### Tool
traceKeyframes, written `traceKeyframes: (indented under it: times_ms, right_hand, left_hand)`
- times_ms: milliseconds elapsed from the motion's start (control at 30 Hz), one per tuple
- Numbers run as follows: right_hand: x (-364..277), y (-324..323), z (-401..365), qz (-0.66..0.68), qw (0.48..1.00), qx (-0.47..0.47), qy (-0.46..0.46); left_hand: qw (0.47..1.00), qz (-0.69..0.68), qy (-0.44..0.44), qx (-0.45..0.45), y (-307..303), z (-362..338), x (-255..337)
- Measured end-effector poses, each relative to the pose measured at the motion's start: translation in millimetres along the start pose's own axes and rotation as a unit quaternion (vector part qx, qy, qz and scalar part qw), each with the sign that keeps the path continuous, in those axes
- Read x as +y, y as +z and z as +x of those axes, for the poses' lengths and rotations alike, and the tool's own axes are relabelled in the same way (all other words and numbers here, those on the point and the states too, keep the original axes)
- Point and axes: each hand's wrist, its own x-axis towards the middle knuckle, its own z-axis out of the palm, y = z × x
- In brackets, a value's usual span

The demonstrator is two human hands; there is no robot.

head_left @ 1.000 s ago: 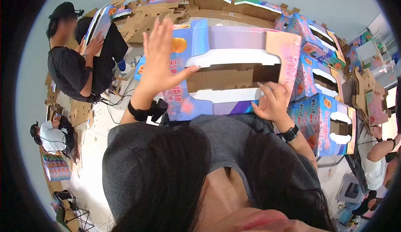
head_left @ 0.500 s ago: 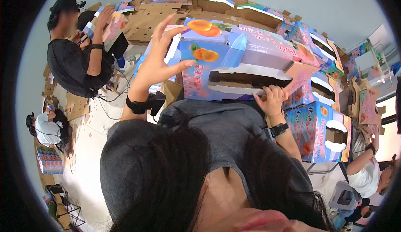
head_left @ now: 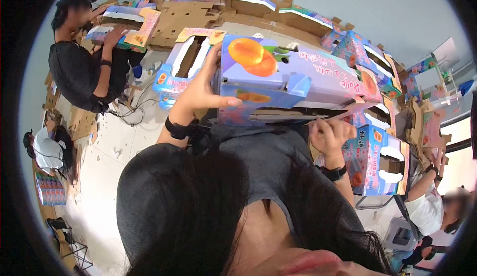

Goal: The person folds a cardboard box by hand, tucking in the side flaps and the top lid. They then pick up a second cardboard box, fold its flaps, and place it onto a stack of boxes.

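Observation:
A printed cardboard fruit box [head_left: 323, 67], blue to pink with orange fruit pictures, lies tilted in front of my body. Its cut-out side opening faces down toward me and is mostly foreshortened. My left hand [head_left: 203, 90] grips the box's left end, thumb on the near side and fingers partly hidden behind it. At the near right edge is my right hand [head_left: 334, 134], its fingers curled and slightly blurred. Whether it pinches the edge cannot be made out. A small blue flap [head_left: 298, 85] sticks out from the box's near upper edge.
Another fruit box [head_left: 184, 65] stands beyond my left hand. More boxes [head_left: 380, 159] are stacked at my right. Flattened cardboard [head_left: 184, 20] lies at the back. A co-worker in black [head_left: 82, 72] handles a box at far left; another person [head_left: 427, 206] sits at right.
The box has rolled so its top shows more and its opening less. My left hand has gone from spread fingers to gripping the end. My right hand has shifted slightly down from the opening.

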Motion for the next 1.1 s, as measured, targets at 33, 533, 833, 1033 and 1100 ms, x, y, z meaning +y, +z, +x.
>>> traceKeyframes:
  times_ms: [33, 533, 833, 1033, 1100]
  right_hand:
    - [0, -9, 11, 0.010, 1.000, 0.012, -0.006]
    - [-51, -26, 99, 0.250, 0.968, -0.032, 0.019]
    - [-52, -22, 93, 0.268, 0.963, -0.024, 0.029]
    - [-55, -27, 95, 0.260, 0.965, -0.023, 0.030]
    - [-55, -29, 95, 0.262, 0.964, -0.021, 0.031]
  left_hand:
    - [1.000, -0.001, 0.004, -0.007, 4, -3, 3]
    - [0.997, 0.066, 0.029, -0.033, 17, -25, -2]
    - [0.999, 0.029, 0.010, -0.028, 19, -23, -9]
    - [1.000, 0.001, -0.012, -0.021, 21, -23, -3]
    - [1.000, -0.012, -0.012, -0.024, 21, -23, -3]
